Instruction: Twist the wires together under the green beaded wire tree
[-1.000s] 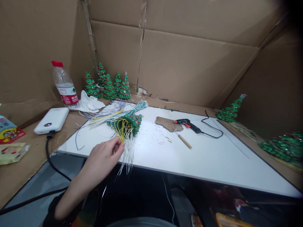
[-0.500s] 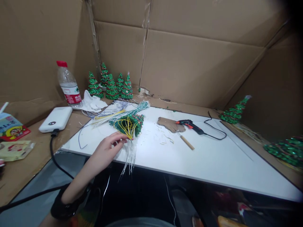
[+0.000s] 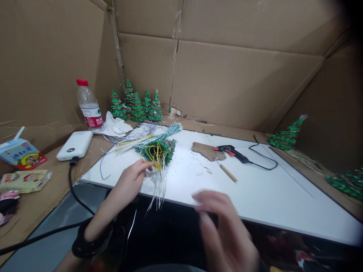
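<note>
Lying at nine o'clock on the cardboard worktop are a snack packet, a white power bank and a water bottle. Finished beaded trees stand at eleven. The left hand pinches yellow wires of the unfinished beaded tree between its fingers; the tree lies on the white board, tip toward one o'clock, wires trailing to six. A glue gun lies at two. The right hand, blurred, hovers open and empty at five. Cardboard walls enclose everything.

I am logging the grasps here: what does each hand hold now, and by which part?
The left hand pinches the wire ends at the open base of the lying beaded tree with its fingers. The right hand is blurred, open, and holds nothing.
</note>
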Demonstrator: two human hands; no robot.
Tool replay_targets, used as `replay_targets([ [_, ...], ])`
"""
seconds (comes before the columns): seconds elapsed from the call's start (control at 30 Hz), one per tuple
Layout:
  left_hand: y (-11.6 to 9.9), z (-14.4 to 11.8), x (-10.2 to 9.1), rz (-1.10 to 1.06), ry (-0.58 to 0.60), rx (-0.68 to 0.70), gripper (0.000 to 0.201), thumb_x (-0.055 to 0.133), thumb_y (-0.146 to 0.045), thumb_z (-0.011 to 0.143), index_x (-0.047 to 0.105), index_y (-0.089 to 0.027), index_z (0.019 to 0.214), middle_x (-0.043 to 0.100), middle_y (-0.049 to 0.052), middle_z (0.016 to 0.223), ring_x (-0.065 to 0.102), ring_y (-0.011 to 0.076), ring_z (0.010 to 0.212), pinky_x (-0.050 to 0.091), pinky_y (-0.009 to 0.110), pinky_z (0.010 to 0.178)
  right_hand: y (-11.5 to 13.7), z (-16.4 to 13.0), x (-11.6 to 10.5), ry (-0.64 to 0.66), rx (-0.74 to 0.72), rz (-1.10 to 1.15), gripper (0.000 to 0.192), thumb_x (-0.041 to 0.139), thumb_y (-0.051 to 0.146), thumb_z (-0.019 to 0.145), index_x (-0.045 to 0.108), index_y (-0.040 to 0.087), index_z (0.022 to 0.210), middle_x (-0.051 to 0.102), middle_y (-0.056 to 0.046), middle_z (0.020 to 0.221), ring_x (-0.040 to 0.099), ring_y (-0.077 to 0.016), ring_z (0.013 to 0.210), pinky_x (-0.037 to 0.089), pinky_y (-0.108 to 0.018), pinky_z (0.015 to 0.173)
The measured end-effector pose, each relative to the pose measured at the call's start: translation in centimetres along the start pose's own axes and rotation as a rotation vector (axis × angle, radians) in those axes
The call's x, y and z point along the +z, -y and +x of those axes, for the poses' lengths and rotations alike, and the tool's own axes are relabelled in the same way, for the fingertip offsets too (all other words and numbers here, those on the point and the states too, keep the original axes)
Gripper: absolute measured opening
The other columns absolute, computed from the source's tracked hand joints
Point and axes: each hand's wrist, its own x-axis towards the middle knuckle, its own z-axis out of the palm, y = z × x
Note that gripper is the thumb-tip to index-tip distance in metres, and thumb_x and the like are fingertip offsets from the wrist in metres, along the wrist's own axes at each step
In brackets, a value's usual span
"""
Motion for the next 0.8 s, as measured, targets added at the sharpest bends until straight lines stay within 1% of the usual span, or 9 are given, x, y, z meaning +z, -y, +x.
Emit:
replay_targets([
  [0.07, -0.5, -0.3, 0.2, 0.041, 0.030, -0.013, 0.021, 0.037, -0.021, 0.080, 0.057, -0.020, 0.086, 0.061, 0.003, 0.088, 0.056, 0.0182, 0.081, 0.041, 0.029, 0.073, -0.3, 2.2, 1.9, 0.046, 0.078, -0.075, 0.018, 0.046, 0.022, 0.087, 0.061, 0.022, 0.097, 0.060, -0.007, 0.096, 0.053, -0.0237, 0.095, 0.043, -0.039, 0.082],
  [0.17, -1.4, -0.6, 0.5, 0.124, 0.065, -0.091, 0.018, 0.045, -0.034, 0.080, 0.053, -0.020, 0.089, 0.061, 0.002, 0.079, 0.056, 0.0191, 0.071, 0.040, 0.029, 0.065, -1.3, 3.9, 4.3, 0.167, 0.139, -0.180, 0.020, 0.047, 0.022, 0.085, 0.060, 0.020, 0.100, 0.059, -0.007, 0.094, 0.051, -0.0234, 0.090, 0.041, -0.038, 0.080],
  [0.23, -1.7, -0.6, 0.6, 0.209, 0.066, -0.140, 0.019, 0.044, -0.038, 0.081, 0.052, -0.020, 0.082, 0.060, 0.002, 0.073, 0.056, 0.0203, 0.069, 0.038, 0.029, 0.063, -1.9, 4.2, 5.3, 0.254, 0.154, -0.190, 0.019, 0.047, 0.024, 0.085, 0.062, 0.021, 0.097, 0.058, -0.006, 0.091, 0.051, -0.0222, 0.087, 0.040, -0.035, 0.078],
  [0.3, -1.7, -0.5, 0.7, 0.276, 0.082, -0.171, 0.023, 0.041, -0.039, 0.082, 0.052, -0.021, 0.074, 0.059, 0.003, 0.070, 0.056, 0.0215, 0.070, 0.036, 0.030, 0.063, -2.1, 4.3, 5.9, 0.279, 0.162, -0.206, 0.017, 0.049, 0.027, 0.085, 0.063, 0.021, 0.093, 0.058, -0.006, 0.089, 0.050, -0.0218, 0.086, 0.037, -0.034, 0.077],
  [0.4, -1.4, -0.4, 1.1, 0.266, 0.169, -0.174, 0.032, 0.037, -0.040, 0.083, 0.053, -0.021, 0.064, 0.057, 0.002, 0.062, 0.053, 0.0203, 0.064, 0.033, 0.029, 0.059, -1.8, 4.6, 6.3, 0.308, 0.160, -0.220, 0.017, 0.052, 0.032, 0.084, 0.063, 0.019, 0.082, 0.059, -0.004, 0.079, 0.049, -0.0201, 0.079, 0.035, -0.030, 0.072],
  [0.53, -0.7, -0.4, 2.2, 0.055, 0.245, -0.154, 0.038, 0.037, -0.042, 0.083, 0.049, -0.020, 0.055, 0.048, -0.001, 0.053, 0.045, 0.0158, 0.054, 0.031, 0.027, 0.054, -1.1, 5.0, 6.4, 0.391, 0.189, -0.158, 0.024, 0.051, 0.031, 0.083, 0.057, 0.017, 0.064, 0.051, 0.000, 0.058, 0.044, -0.0142, 0.060, 0.029, -0.024, 0.057],
  [0.6, -0.6, -0.4, 2.6, -0.158, 0.283, -0.178, 0.039, 0.041, -0.045, 0.082, 0.052, -0.018, 0.055, 0.045, -0.002, 0.052, 0.042, 0.0139, 0.052, 0.031, 0.026, 0.051, -0.9, 4.9, 6.3, 0.414, 0.238, -0.071, 0.026, 0.047, 0.031, 0.085, 0.057, 0.017, 0.065, 0.049, 0.001, 0.055, 0.041, -0.0118, 0.053, 0.025, -0.023, 0.052],
  [0.7, -0.8, -0.1, 2.8, -0.466, 0.375, -0.234, 0.036, 0.049, -0.047, 0.078, 0.061, -0.015, 0.066, 0.040, -0.005, 0.049, 0.037, 0.0110, 0.048, 0.029, 0.024, 0.048, -0.8, 4.6, 5.8, 0.417, 0.299, 0.115, 0.031, 0.043, 0.035, 0.087, 0.060, 0.016, 0.069, 0.049, 0.001, 0.055, 0.038, -0.0110, 0.051, 0.024, -0.023, 0.050],
  [0.8, -1.1, 0.1, 2.8, -0.644, 0.446, -0.295, 0.035, 0.055, -0.046, 0.075, 0.065, -0.013, 0.074, 0.036, -0.007, 0.047, 0.033, 0.0088, 0.046, 0.028, 0.023, 0.049, -0.9, 4.4, 5.2, 0.445, 0.334, 0.323, 0.035, 0.044, 0.041, 0.087, 0.061, 0.016, 0.068, 0.046, 0.001, 0.056, 0.036, -0.0109, 0.053, 0.025, -0.023, 0.050],
])
